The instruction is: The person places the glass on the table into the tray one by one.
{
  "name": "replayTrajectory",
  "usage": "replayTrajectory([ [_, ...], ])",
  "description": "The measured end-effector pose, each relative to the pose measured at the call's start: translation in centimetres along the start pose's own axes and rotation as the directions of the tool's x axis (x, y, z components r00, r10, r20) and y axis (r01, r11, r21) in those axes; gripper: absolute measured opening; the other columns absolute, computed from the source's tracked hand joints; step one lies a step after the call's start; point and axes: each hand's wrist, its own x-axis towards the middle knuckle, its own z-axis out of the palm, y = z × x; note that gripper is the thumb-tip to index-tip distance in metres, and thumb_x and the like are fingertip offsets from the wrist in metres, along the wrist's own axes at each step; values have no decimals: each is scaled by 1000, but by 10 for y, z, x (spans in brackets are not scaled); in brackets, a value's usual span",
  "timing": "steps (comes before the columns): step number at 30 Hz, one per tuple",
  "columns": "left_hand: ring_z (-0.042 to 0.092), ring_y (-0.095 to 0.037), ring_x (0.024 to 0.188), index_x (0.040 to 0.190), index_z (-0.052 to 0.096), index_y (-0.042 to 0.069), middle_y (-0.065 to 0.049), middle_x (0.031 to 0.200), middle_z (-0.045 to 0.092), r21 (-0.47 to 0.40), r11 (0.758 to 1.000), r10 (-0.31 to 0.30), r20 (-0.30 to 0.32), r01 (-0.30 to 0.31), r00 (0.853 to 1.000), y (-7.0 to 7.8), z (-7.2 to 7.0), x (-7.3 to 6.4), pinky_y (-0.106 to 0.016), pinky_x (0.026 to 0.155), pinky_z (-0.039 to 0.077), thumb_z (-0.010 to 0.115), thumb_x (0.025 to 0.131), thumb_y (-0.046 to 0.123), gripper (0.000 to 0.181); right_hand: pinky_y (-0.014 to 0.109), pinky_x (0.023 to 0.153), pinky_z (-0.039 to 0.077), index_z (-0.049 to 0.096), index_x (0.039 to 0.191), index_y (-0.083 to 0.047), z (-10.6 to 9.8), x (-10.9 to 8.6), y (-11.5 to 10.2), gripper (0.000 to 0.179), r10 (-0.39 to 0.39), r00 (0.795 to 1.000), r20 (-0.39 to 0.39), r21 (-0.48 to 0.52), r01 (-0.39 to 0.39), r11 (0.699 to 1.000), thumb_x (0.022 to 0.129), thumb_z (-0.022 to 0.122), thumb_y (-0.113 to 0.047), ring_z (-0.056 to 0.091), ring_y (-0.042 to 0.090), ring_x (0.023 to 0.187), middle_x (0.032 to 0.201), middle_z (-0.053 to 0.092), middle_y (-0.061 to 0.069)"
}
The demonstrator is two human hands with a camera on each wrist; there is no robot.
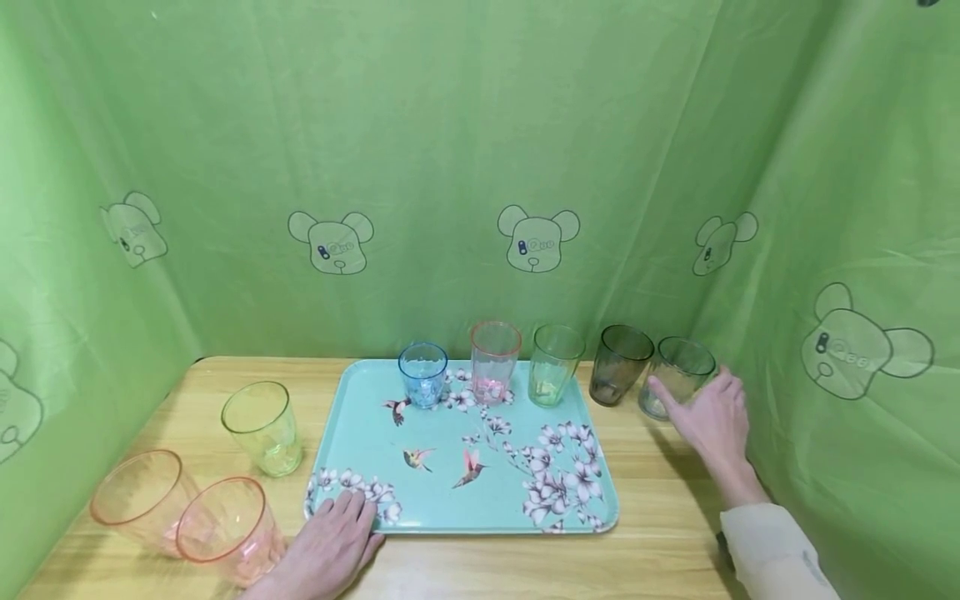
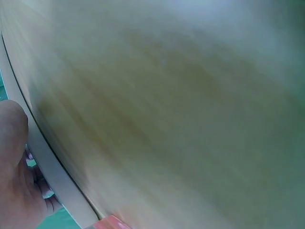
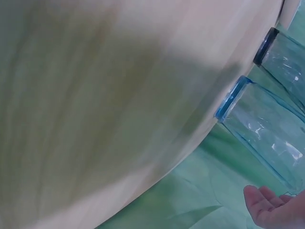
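Note:
My left hand (image 1: 330, 537) rests on the front left corner of the turquoise tray (image 1: 375, 467), fingers flat over its floral print and thumb beside the front rim. Over at the right, my right hand (image 1: 712, 417) is held around a clear bluish glass (image 1: 678, 379) that stands on the table, thumb in front and fingers on the far right side. In the right wrist view, the fingers (image 3: 267, 205) show a small gap to that glass (image 3: 262, 131). A dark grey glass (image 1: 618, 371) stands just left of it.
Along the tray's back edge stand a blue glass (image 1: 423, 383), a pink glass (image 1: 495, 371) and a green glass (image 1: 553, 371). Left of the tray are a yellow-green glass (image 1: 266, 433) and two orange-pink glasses, one (image 1: 228, 533) beside my left forearm. Green curtains (image 1: 450, 167) enclose the table.

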Motion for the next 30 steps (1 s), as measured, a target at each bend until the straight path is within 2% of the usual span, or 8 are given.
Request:
replayTrajectory([
  [4,33,-11,76,90,50,19,6,83,36,3,1000,6,-7,-6,1000,1,0,1,-24,65,29,66,98,46,32,71,102,43,6,155,23,3,6,3,132,27,999,24,9,-27,1000,91,51,-83,42,65,124,143,34,54],
  [9,34,-11,76,91,51,18,6,83,37,14,1000,12,-17,-12,1000,1,0,2,-25,65,30,66,98,46,32,73,111,38,0,158,19,5,14,3,135,104,992,75,45,-108,993,89,50,-86,35,66,138,154,23,53],
  [13,32,-11,76,90,50,18,6,82,36,19,1000,16,-15,-15,1000,1,-1,2,-24,65,29,66,98,46,33,73,114,36,-1,159,17,7,17,3,134,128,988,84,82,-135,987,90,49,-86,33,67,141,158,19,51],
  [20,36,-12,76,91,52,17,5,82,37,26,1000,19,-27,-18,999,0,-1,1,-25,65,31,67,97,45,33,74,104,43,2,158,18,7,19,5,125,95,993,73,121,-103,987,95,45,-81,43,68,129,149,31,54],
  [26,36,-12,75,92,53,17,5,82,37,37,999,16,-16,-16,1000,-1,1,0,-25,64,30,66,98,47,33,76,109,38,-2,158,19,5,20,6,123,54,992,113,128,-69,989,98,42,-79,39,70,132,150,25,56],
  [30,35,-11,76,92,52,18,5,82,37,40,999,13,-5,-12,1000,0,1,0,-25,65,29,65,98,48,33,76,108,39,0,157,21,5,19,7,121,11,995,101,113,-22,993,99,42,-77,40,69,130,147,28,57],
])
